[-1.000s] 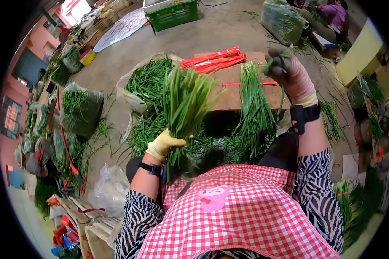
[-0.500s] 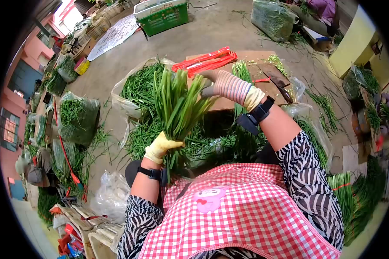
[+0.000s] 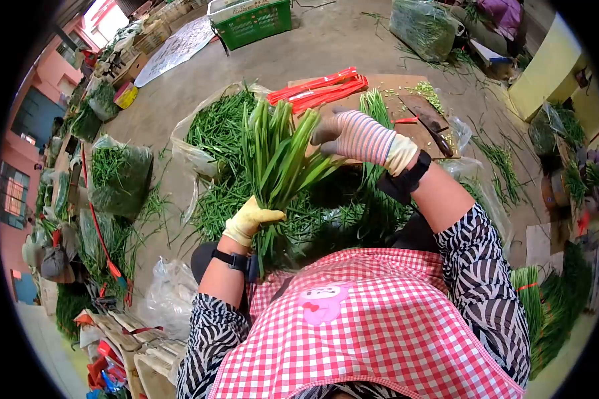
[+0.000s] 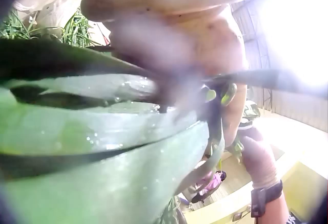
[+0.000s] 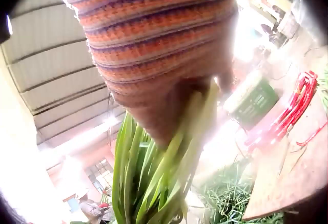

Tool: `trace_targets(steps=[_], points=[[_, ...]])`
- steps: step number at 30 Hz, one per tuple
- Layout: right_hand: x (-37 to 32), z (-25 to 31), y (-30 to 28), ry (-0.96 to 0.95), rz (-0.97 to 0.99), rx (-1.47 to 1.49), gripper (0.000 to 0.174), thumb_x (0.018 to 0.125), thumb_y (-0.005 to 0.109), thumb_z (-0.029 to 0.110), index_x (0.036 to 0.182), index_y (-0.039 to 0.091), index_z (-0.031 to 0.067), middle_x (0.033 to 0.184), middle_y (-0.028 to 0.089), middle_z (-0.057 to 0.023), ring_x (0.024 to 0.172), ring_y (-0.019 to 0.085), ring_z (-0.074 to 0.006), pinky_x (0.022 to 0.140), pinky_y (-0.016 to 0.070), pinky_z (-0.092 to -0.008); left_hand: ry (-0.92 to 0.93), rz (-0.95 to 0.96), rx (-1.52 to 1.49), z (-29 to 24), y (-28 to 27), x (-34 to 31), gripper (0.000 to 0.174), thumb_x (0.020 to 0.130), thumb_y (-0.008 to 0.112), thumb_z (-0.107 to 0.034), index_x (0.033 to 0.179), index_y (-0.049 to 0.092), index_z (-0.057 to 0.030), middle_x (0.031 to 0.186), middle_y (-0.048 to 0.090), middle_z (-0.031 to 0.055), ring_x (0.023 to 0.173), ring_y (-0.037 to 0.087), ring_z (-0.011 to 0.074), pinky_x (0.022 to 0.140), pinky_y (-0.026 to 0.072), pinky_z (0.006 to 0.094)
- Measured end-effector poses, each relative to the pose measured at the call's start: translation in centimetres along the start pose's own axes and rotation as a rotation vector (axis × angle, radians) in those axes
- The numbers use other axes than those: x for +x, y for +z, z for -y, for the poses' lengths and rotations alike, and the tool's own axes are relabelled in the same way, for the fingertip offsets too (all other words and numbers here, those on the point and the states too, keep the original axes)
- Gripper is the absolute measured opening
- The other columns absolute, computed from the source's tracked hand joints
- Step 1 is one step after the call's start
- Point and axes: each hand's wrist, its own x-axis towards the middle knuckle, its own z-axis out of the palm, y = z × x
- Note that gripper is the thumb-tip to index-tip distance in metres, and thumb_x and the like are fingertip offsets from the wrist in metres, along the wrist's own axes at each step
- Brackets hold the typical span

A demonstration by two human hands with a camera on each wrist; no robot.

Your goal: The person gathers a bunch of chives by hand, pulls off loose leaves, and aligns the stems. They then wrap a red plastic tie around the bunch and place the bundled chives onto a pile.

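My left hand [image 3: 251,222], in a yellow glove, grips an upright bunch of garlic chives [image 3: 271,156] around its lower part, and the pale ends fan out at the top. Broad wet leaves [image 4: 102,142] fill much of the left wrist view. My right hand [image 3: 359,137], in a striped glove with dark fingers, is at the bunch's upper right side. In the right wrist view its curled fingers pinch a few chive stalks [image 5: 177,150] at the bunch's edge; the fingertips are partly hidden. A second bunch [image 3: 374,106] lies on the board behind the right hand.
Red ties [image 3: 323,90] and a dark-handled knife [image 3: 438,138] lie on the brown board [image 3: 396,86]. Loose chives [image 3: 216,136] fill an open plastic bag at the board's left. Farther off stand a green crate [image 3: 253,30] and stuffed bags [image 3: 120,176].
My right hand has come in from the far right, where it held a short green piece, to the top of the bunch. The left hand keeps its grip in nearly the same place.
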Motion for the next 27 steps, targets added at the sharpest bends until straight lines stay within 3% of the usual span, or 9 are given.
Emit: trace_targets(steps=[2,8,12,14,16,18,20,24,27], points=[[-0.1,1.5,0.2,0.085,-0.086,-0.058,0.023,0.09,0.074,0.011,0.112,0.075,0.005,0.092,0.075,-0.0159,0.087,0.074,-0.0268,0.077,0.0594,-0.0364,0.0,-0.017,-0.041,0.0,0.4,0.0,0.062,0.075,0.082,-0.018,0.13,0.067,0.0052,0.094,0.069,0.0039,0.082,0.063,0.0157,0.076,0.0516,0.0306],[0.1,-0.7,-2.7,-0.087,-0.667,-0.114,0.02,0.092,0.073,0.017,0.109,0.074,0.0063,0.095,0.076,-0.0165,0.086,0.072,-0.035,0.077,0.0585,-0.0416,-0.003,-0.018,-0.063,0.2,-0.5,-0.1,0.062,0.074,0.083,-0.024,0.125,0.067,0.0079,0.088,0.068,0.0056,0.079,0.062,0.0164,0.075,0.0499,0.0319],[-3.1,-2.8,-7.3,0.085,-0.879,0.01,0.022,0.092,0.072,0.012,0.111,0.076,0.003,0.093,0.076,-0.0129,0.08,0.07,-0.0181,0.076,0.056,-0.0314,0.017,-0.05,-0.108,0.3,-1.0,-0.4,0.065,0.074,0.083,-0.029,0.124,0.066,0.0079,0.083,0.066,0.0066,0.078,0.062,0.0172,0.074,0.0482,0.0318],[-4.8,-2.9,-9.4,0.14,-1.053,0.477,0.021,0.093,0.07,0.011,0.11,0.076,0.0004,0.095,0.076,-0.0112,0.082,0.069,-0.0159,0.077,0.0556,-0.0311,0.041,-0.064,-0.148,0.5,-1.4,-0.4,0.061,0.076,0.083,-0.024,0.126,0.066,0.0062,0.096,0.07,0.009,0.08,0.063,0.0174,0.076,0.05,0.0322],[-6.9,-4.5,-10.0,0.181,-0.841,0.476,0.021,0.093,0.069,0.009,0.11,0.076,-0.0021,0.095,0.077,-0.0092,0.083,0.069,-0.0148,0.079,0.0558,-0.0312,0.066,-0.122,-0.138,0.9,-1.9,-0.2,0.06,0.076,0.083,-0.021,0.127,0.066,0.0054,0.106,0.072,0.0103,0.081,0.063,0.0174,0.078,0.0511,0.0324],[-8.2,-1.1,-10.0,0.414,-0.159,0.053,0.022,0.091,0.071,0.011,0.11,0.077,0.0023,0.1,0.077,-0.0106,0.09,0.071,-0.0169,0.086,0.0561,-0.0317,0.051,-0.15,-0.148,0.7,-2.0,0.0,0.055,0.079,0.08,-0.01,0.131,0.066,0.0022,0.119,0.072,0.0096,0.093,0.066,0.0164,0.085,0.0527,0.0323],[-8.5,-1.2,-7.6,0.243,0.127,-0.006,0.024,0.089,0.074,0.012,0.111,0.077,0.0041,0.104,0.077,-0.0118,0.096,0.072,-0.0205,0.089,0.0559,-0.0347,0.12,-0.124,-0.017,1.0,-2.2,0.4,0.055,0.08,0.078,-0.005,0.133,0.067,0.0006,0.122,0.072,0.0062,0.103,0.065,0.0142,0.091,0.0516,0.0302],[-4.8,3.7,-3.8,0.029,-0.27,0.036,0.028,0.086,0.078,0.018,0.11,0.076,0.004,0.107,0.076,-0.0149,0.105,0.07,-0.0279,0.093,0.0539,-0.0376,0.049,-0.113,-0.036,1.6,-1.3,0.9,0.059,0.08,0.079,-0.005,0.137,0.065,0.0002,0.123,0.071,0.0019,0.107,0.062,0.0113,0.093,0.0502,0.0285],[0.0,4.1,0.1,-0.178,-0.38,-0.567,0.059,0.075,0.084,0.052,0.111,0.076,0.0051,0.133,0.066,-0.0159,0.133,0.056,-0.0341,0.123,0.0293,-0.0547,0.01,-0.047,-0.023,1.5,-0.8,1.0,0.06,0.08,0.08,-0.003,0.137,0.064,0.0003,0.121,0.071,0.0015,0.107,0.062,0.0118,0.093,0.0506,0.0296]])
